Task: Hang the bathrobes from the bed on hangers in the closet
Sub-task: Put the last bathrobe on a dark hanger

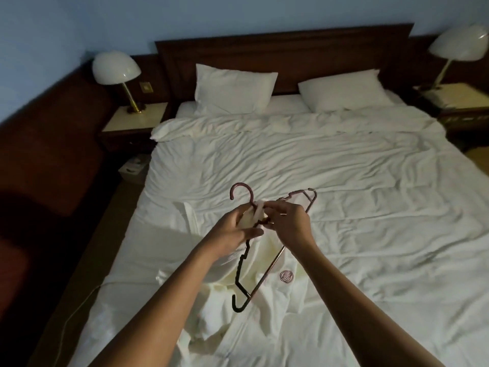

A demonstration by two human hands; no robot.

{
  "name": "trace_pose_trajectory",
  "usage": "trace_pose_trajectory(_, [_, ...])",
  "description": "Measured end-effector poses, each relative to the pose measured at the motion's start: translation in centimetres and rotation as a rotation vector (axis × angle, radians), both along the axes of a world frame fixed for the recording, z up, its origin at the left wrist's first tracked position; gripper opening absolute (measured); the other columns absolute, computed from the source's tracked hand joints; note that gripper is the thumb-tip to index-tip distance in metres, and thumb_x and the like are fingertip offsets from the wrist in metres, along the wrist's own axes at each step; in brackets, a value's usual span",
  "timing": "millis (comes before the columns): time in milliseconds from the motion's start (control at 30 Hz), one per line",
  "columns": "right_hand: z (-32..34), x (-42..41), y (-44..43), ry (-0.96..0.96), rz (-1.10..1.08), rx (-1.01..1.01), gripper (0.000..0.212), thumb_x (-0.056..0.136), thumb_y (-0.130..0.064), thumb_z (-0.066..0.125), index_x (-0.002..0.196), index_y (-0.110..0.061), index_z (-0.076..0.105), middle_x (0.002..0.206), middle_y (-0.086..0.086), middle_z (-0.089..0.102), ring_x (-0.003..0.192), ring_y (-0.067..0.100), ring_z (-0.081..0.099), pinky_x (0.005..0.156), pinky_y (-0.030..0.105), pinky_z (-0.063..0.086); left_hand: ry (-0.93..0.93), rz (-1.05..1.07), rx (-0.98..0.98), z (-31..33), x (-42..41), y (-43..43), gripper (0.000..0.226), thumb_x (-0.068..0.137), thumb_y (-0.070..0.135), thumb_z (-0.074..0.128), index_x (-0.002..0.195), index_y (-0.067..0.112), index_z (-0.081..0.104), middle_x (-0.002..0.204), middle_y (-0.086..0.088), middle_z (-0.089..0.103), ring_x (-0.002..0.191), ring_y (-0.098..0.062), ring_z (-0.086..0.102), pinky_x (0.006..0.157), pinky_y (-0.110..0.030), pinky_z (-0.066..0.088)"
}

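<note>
The left hand (232, 230) grips a bunch of white cloth and the neck of the hanger (239, 187), just under its hook. The right hand (289, 225) pinches at the same spot with its fingers curled in. It looks like it is working a bit of the robe (264, 311) around the neck. The rest of the robe lies in a crumpled heap on the bed (370, 207), under the hands and near the foot end. Its round badge (286, 276) faces up. The hanger is tilted, with one arm pointing down at the robe and the other up and to the right. To do this step well, I think the left hand should hold the hanger firm. Then the right hand can spread the collar and slip each hanger arm into a shoulder, one at a time, so the robe does not slide off when lifted. The low tip of the hanger could catch in the folds, so it should come up clear first. On the left, a thin cord (79, 305) runs on the floor by the bed edge, and a small box (131, 169) sits beside the bed, so feet should go slow there. The left lamp (116, 68) and the right lamp (460, 46) are far from the hands. The closet is not in view.
</note>
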State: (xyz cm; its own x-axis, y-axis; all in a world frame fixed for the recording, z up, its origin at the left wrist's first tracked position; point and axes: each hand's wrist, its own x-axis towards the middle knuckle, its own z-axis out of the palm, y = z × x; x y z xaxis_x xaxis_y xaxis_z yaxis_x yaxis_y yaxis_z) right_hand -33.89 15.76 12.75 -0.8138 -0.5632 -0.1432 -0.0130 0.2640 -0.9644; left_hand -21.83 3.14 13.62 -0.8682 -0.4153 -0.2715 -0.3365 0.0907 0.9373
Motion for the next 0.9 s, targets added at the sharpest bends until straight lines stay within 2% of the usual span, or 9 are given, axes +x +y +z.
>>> trace_pose_trajectory(167, [2.4,0.5,-1.4,0.181,0.061,0.091,0.019,0.093,-0.011,0.064,0.102,-0.018,0.079,0.091,-0.004,0.077,0.077,0.011,0.074,0.079,0.027,0.058,-0.023,0.253,-0.176,0.3,0.0,-0.3,0.037,0.072,0.023,0.08,0.106,0.034,0.073,0.092,0.013,0.076,0.09,-0.011,0.072,0.078,-0.027,0.058])
trace_pose_trajectory(300, [5.3,-0.7,-2.2,0.426,0.246,0.31,0.019,0.091,-0.027,0.06,0.102,-0.035,0.074,0.092,-0.003,0.077,0.088,0.025,0.073,0.083,0.038,0.058,-0.046,0.287,-0.349,2.9,0.4,-2.3,0.045,0.068,0.018,0.085,0.109,0.036,0.075,0.097,0.015,0.076,0.095,-0.007,0.071,0.088,-0.034,0.057])
trace_pose_trajectory(433, [9.3,-2.1,-3.6,0.567,0.233,0.219,0.031,0.096,-0.042,0.062,0.12,-0.023,0.07,0.105,-0.002,0.075,0.101,0.02,0.066,0.085,0.032,0.047,0.041,0.172,-0.437,5.6,0.7,-3.6,0.053,0.069,0.004,0.085,0.109,0.038,0.076,0.103,0.015,0.076,0.101,-0.006,0.07,0.092,-0.035,0.056])
trace_pose_trajectory(533, [11.8,-2.6,-4.4,0.474,0.356,0.083,0.022,0.097,-0.035,0.059,0.088,-0.023,0.075,0.084,-0.006,0.075,0.084,0.012,0.069,0.079,0.034,0.053,0.096,0.122,-0.345,7.9,0.4,-4.2,0.054,0.073,-0.006,0.084,0.103,0.038,0.078,0.104,0.007,0.077,0.101,-0.016,0.073,0.09,-0.047,0.061])
trace_pose_trajectory(633, [14.1,-4.4,-4.8,0.508,0.429,0.013,0.025,0.094,-0.033,0.061,0.078,-0.022,0.076,0.074,-0.004,0.074,0.075,0.014,0.071,0.079,0.039,0.056,0.092,0.058,-0.381,11.0,0.9,-5.2,0.036,0.084,0.021,0.085,0.115,0.037,0.073,0.11,0.009,0.076,0.106,-0.011,0.071,0.098,-0.039,0.057])
trace_pose_trajectory(700, [16.3,-6.0,-4.7,0.525,0.422,-0.026,0.027,0.092,-0.035,0.061,0.079,-0.018,0.076,0.073,0.002,0.074,0.075,0.024,0.072,0.081,0.049,0.058,0.112,0.067,-0.253,12.6,2.2,-6.4,0.029,0.098,0.044,0.066,0.125,0.034,0.07,0.119,0.007,0.074,0.116,-0.013,0.068,0.102,-0.034,0.053])
trace_pose_trajectory(733, [17.4,-6.8,-4.6,0.527,0.402,-0.056,0.027,0.093,-0.033,0.061,0.079,-0.016,0.077,0.074,0.004,0.074,0.075,0.028,0.072,0.082,0.051,0.058,0.158,0.088,-0.1,12.8,3.2,-7.3,0.038,0.103,0.05,0.054,0.131,0.027,0.067,0.125,0.001,0.073,0.121,-0.019,0.066,0.104,-0.037,0.051])
trace_pose_trajectory(833, [20.8,-8.6,-4.1,0.456,0.337,-0.237,0.024,0.1,-0.018,0.062,0.08,-0.014,0.075,0.071,0.002,0.073,0.067,0.02,0.07,0.077,0.041,0.06,0.315,0.19,0.37,11.1,5.4,-9.5,0.068,0.102,0.061,0.033,0.143,0.012,0.055,0.137,-0.018,0.064,0.129,-0.034,0.061,0.114,-0.052,0.038])
trace_pose_trajectory(900, [23.2,-9.3,-4.0,0.427,0.303,-0.354,0.025,0.101,-0.014,0.061,0.08,-0.015,0.074,0.065,-0.004,0.071,0.063,0.009,0.065,0.07,0.029,0.058,0.269,0.174,0.29,8.8,5.3,-9.2,0.065,0.096,0.06,0.043,0.143,0.018,0.054,0.138,-0.009,0.065,0.13,-0.027,0.061,0.119,-0.056,0.031])
